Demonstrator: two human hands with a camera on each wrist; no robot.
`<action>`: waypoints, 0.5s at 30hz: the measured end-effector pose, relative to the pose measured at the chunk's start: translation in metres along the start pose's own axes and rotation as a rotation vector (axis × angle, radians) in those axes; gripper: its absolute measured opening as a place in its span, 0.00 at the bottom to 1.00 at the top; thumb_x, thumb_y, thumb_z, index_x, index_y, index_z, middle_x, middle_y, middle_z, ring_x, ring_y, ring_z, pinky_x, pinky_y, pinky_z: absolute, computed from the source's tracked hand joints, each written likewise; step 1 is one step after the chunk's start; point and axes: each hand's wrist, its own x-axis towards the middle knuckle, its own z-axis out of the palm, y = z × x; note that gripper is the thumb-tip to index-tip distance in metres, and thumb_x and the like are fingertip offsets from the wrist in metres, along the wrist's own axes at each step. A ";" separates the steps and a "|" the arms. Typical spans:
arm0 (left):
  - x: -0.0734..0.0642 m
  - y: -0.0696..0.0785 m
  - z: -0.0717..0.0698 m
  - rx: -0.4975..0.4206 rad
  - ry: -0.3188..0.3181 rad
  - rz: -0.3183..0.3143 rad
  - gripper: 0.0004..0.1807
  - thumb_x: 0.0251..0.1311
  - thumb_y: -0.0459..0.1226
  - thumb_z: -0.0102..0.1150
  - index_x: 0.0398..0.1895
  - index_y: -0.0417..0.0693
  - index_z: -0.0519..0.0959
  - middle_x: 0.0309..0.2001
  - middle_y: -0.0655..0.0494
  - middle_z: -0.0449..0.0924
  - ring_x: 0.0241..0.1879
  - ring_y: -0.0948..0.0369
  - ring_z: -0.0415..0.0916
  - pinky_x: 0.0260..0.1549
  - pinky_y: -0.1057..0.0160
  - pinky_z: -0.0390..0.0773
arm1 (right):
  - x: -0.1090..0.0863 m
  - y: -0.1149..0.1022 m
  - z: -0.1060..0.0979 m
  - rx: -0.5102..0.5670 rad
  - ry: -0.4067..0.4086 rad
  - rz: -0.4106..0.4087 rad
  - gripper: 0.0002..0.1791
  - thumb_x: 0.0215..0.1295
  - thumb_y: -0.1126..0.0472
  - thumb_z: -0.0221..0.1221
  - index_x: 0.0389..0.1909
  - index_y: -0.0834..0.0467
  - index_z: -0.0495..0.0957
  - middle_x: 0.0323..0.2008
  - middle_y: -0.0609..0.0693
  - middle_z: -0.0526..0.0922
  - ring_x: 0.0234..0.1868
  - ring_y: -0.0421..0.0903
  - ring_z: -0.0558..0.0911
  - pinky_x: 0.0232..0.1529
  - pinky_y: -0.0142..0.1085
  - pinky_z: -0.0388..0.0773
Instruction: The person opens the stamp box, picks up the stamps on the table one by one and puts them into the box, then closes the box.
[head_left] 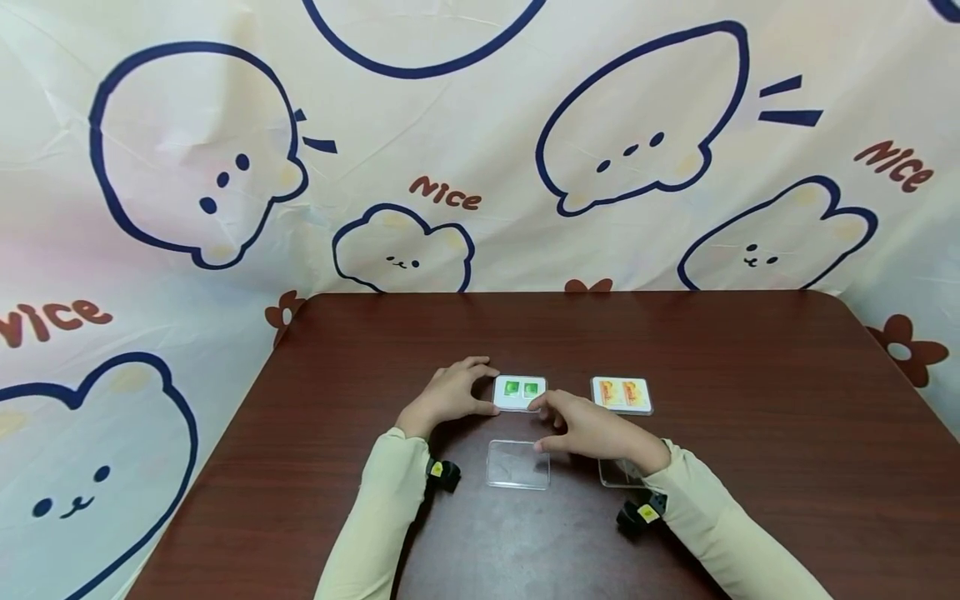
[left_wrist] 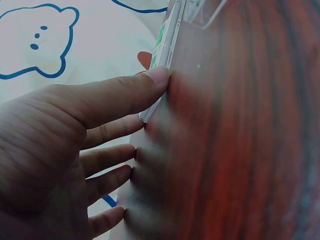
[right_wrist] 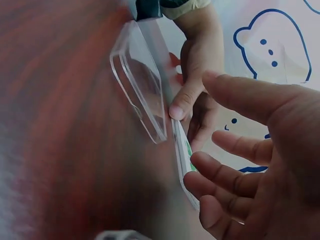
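My left hand holds the left end of a flat clear plastic case filled with white cards, the top one showing two green pictures. In the left wrist view, its thumb lies along the case's near edge while the forefinger reaches the far side. Fingers loosely bent, my right hand hovers at the case's right end, fingertips right by its edge. A clear lid lies on the table in front of the case, partly beneath my right thumb in the head view.
Farther right lies a second case with cards bearing two orange pictures. Another clear lid is partly hidden under my right wrist. Everything rests on a dark brown wooden table, with a printed cloth hanging behind it.
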 end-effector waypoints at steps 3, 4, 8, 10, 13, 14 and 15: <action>0.000 -0.001 0.000 0.001 -0.003 -0.001 0.34 0.53 0.51 0.69 0.64 0.53 0.73 0.73 0.52 0.60 0.71 0.50 0.58 0.67 0.41 0.56 | -0.003 -0.001 0.004 0.010 -0.018 -0.009 0.32 0.57 0.50 0.68 0.59 0.60 0.70 0.46 0.51 0.77 0.42 0.43 0.75 0.42 0.35 0.74; 0.000 -0.001 0.000 0.001 -0.004 -0.001 0.34 0.53 0.51 0.69 0.65 0.54 0.73 0.73 0.52 0.60 0.72 0.50 0.58 0.67 0.41 0.56 | -0.004 -0.002 0.005 0.003 -0.025 -0.012 0.34 0.56 0.50 0.68 0.59 0.60 0.69 0.47 0.52 0.76 0.43 0.44 0.75 0.43 0.36 0.74; 0.000 -0.001 0.001 0.001 -0.007 -0.003 0.35 0.53 0.51 0.68 0.65 0.55 0.72 0.73 0.53 0.59 0.72 0.50 0.57 0.68 0.41 0.55 | -0.008 -0.006 0.010 -0.051 -0.049 0.007 0.40 0.52 0.46 0.70 0.62 0.59 0.67 0.50 0.51 0.75 0.49 0.45 0.74 0.47 0.40 0.73; 0.000 -0.002 0.001 0.000 -0.007 -0.003 0.34 0.54 0.51 0.68 0.65 0.55 0.72 0.73 0.53 0.59 0.72 0.50 0.57 0.68 0.41 0.55 | -0.009 -0.008 0.012 -0.096 -0.053 0.007 0.42 0.50 0.43 0.71 0.63 0.58 0.67 0.52 0.51 0.75 0.52 0.46 0.74 0.49 0.42 0.74; 0.000 -0.002 0.002 -0.005 -0.008 -0.004 0.34 0.54 0.51 0.68 0.65 0.56 0.72 0.73 0.54 0.59 0.72 0.50 0.57 0.68 0.41 0.55 | -0.012 -0.012 0.016 -0.155 -0.054 -0.010 0.43 0.48 0.42 0.72 0.62 0.58 0.68 0.54 0.51 0.74 0.56 0.48 0.72 0.51 0.45 0.74; 0.001 -0.002 0.002 -0.007 -0.009 -0.005 0.34 0.54 0.51 0.69 0.65 0.56 0.72 0.73 0.54 0.59 0.72 0.50 0.57 0.68 0.41 0.55 | -0.012 -0.013 0.017 -0.175 -0.054 -0.016 0.43 0.48 0.42 0.72 0.62 0.58 0.68 0.54 0.51 0.73 0.56 0.48 0.72 0.51 0.45 0.74; 0.001 -0.002 0.003 -0.008 -0.009 -0.005 0.34 0.54 0.51 0.69 0.65 0.56 0.72 0.73 0.54 0.59 0.72 0.50 0.57 0.68 0.41 0.55 | -0.013 -0.013 0.018 -0.191 -0.054 -0.024 0.43 0.48 0.42 0.72 0.62 0.58 0.68 0.55 0.51 0.73 0.57 0.49 0.72 0.52 0.46 0.74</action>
